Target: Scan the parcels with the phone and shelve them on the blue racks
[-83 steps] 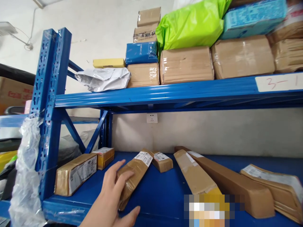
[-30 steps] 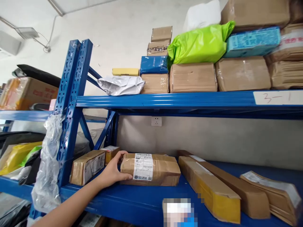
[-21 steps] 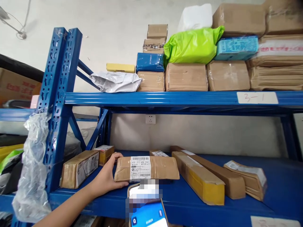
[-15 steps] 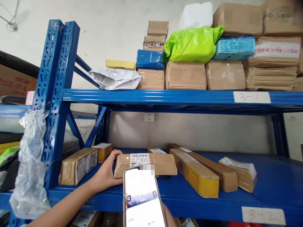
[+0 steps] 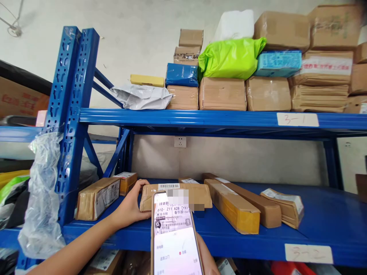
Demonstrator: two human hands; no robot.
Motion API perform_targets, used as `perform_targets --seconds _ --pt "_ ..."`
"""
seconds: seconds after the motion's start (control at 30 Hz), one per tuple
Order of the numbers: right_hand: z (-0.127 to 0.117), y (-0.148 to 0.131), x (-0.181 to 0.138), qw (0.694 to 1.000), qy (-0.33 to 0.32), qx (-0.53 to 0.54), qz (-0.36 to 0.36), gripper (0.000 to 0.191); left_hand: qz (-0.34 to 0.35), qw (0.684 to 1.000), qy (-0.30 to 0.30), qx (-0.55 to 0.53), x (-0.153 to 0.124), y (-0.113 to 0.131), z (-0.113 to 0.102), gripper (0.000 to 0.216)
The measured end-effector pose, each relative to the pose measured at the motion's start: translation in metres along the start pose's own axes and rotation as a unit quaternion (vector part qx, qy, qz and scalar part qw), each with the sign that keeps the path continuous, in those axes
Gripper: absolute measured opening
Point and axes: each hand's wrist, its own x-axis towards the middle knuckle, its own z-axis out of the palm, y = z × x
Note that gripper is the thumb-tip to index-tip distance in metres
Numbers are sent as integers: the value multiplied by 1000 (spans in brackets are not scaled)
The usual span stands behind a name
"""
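Observation:
My left hand (image 5: 133,202) grips the left end of a small brown cardboard box (image 5: 200,195) at the front of the middle blue shelf. A barcode label (image 5: 169,186) on the box is partly covered by the phone. My right hand (image 5: 207,256) holds the smartphone (image 5: 174,236) upright in front of the box. The phone's screen shows a close view of the label above a white panel with text. Left of the hand stand a taped carton (image 5: 88,198) and a smaller carton (image 5: 127,183). Long cartons (image 5: 233,206) lie to the right.
The blue shelf upright (image 5: 73,126) stands at left, with crumpled clear plastic (image 5: 43,194) taped to it. Boxes, a lime-green bag (image 5: 229,59) and a grey bag (image 5: 142,96) fill the top shelf (image 5: 183,119) above. A curved carton (image 5: 283,208) lies at right.
The phone has risen slightly and now covers more of the box's label. Its screen went from a blurred, mostly white picture to a readable label view. The left hand keeps its grip.

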Motion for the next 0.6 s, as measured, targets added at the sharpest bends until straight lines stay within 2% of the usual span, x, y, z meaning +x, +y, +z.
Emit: perform_targets --seconds 0.17,0.43,0.53,0.6 --pt "-7 6 -4 999 -25 12 28 98 -8 1000 -3 -15 0 0 0 64" --pt "4 -4 -3 1000 -9 20 23 100 4 1000 3 -10 -1 -2 1 64" --pt "16 -20 -16 999 36 18 18 98 5 1000 2 -10 0 -2 1 65" --pt "29 -33 -28 996 85 12 17 89 5 1000 0 -5 0 -3 1 67"
